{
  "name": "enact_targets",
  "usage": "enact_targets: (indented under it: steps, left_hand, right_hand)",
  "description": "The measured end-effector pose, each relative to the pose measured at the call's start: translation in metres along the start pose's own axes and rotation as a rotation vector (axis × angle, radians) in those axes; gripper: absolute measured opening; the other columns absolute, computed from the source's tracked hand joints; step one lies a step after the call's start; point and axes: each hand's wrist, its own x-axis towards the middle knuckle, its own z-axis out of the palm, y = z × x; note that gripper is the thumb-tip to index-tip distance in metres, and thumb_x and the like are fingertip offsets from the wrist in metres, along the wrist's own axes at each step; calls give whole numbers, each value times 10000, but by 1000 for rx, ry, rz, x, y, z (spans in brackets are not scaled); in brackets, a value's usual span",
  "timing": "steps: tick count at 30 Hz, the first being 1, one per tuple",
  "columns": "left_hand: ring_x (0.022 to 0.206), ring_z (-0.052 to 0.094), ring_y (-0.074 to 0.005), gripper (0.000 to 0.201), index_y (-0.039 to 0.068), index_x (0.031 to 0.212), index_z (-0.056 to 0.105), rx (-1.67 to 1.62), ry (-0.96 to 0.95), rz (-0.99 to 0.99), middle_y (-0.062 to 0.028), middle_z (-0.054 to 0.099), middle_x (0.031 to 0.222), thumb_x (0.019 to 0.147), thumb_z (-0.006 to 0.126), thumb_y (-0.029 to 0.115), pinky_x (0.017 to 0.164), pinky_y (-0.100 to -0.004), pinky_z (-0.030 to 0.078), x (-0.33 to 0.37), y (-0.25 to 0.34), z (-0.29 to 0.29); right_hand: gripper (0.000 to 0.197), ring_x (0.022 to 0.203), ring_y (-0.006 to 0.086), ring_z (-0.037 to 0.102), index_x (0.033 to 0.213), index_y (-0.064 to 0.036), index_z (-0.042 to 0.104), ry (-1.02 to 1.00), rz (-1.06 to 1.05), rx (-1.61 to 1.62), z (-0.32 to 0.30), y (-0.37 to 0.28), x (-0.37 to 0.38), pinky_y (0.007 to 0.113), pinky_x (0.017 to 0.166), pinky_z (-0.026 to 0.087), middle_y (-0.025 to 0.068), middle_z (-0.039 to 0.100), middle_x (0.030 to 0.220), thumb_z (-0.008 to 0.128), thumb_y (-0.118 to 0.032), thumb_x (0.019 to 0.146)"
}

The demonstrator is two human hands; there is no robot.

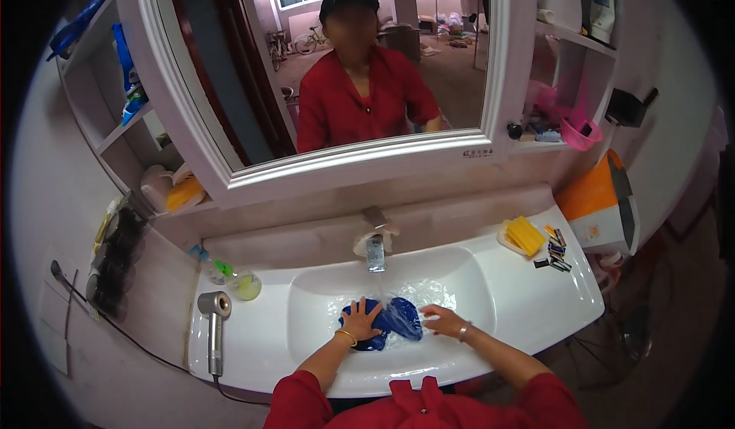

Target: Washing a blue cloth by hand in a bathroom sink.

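A soaked blue cloth item lies bunched in the white sink basin, in shallow rippling water. Its exact kind cannot be made out. My left hand presses flat on its left part with the fingers spread. Just off its right edge hovers my right hand, fingers apart and holding nothing. Above the cloth, the metal faucet lets water run down into the basin.
A hair dryer and a green-topped bottle stand on the left counter. To the right lie a yellow sponge and several small dark pieces. A mirror hangs behind, between open shelves; an orange-and-white bin is at right.
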Motion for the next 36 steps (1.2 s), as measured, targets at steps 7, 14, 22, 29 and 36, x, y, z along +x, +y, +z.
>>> enact_targets:
  steps: [7,14,22,29,36]
  left_hand:
    - [1140,414,-447,766,83,1308,341,-303,158,-198,-269,414,1223,728,642,483,933,-446,391,6,-36,-6]
    - [995,543,-399,730,172,1258,428,-489,5,-89,-268,480,1123,619,778,222,857,-399,454,0,-25,23]
    - [1040,486,-275,600,148,1180,534,-800,157,77,-147,491,1079,627,731,28,943,-321,381,-19,-65,-8]
    - [1247,187,-521,751,243,1352,329,-491,186,-546,-260,156,1405,737,575,597,929,-623,320,29,-38,3]
    - [880,568,-244,324,82,952,630,-1065,262,208,-132,603,942,652,724,157,814,-323,445,33,66,8]
  right_hand:
    - [722,1054,412,501,1306,-100,343,-200,-96,-1019,58,10,61,429,899,427,243,440,1221,679,-258,686]
    - [294,949,355,571,991,-11,569,-337,-252,-580,51,39,59,396,834,456,222,602,970,532,-200,770]
    - [190,648,189,625,912,-12,622,226,148,281,-58,67,34,317,587,520,106,639,771,482,-123,845]
    - [504,1015,256,483,1307,-200,367,182,331,289,-42,32,30,460,764,493,75,482,1155,552,-234,840]
    - [574,1074,358,483,1300,-173,378,27,439,706,5,14,50,613,700,464,107,421,1278,503,-493,840]
